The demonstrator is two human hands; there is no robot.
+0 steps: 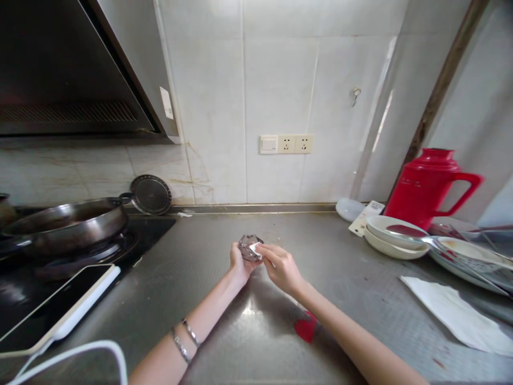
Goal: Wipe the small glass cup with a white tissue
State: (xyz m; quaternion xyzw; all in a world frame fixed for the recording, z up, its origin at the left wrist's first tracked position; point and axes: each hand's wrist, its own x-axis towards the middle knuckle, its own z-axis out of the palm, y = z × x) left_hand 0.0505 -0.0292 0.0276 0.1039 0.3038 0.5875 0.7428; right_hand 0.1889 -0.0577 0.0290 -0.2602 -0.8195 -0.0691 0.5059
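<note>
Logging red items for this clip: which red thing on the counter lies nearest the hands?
The small red object under the right forearm, not the red jug standing far right by the wall.

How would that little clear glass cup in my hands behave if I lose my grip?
The glass cup looks rigid and probably fragile. Its smooth surface may be slippery. The left hand cradles it while the right hand presses a white tissue against it; dropped on the steel counter, it could chip.

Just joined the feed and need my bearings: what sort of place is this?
Most likely a home kitchen: a pan sits on a stove under a range hood, with stacked plates and a red thermos jug on a steel counter.
</note>
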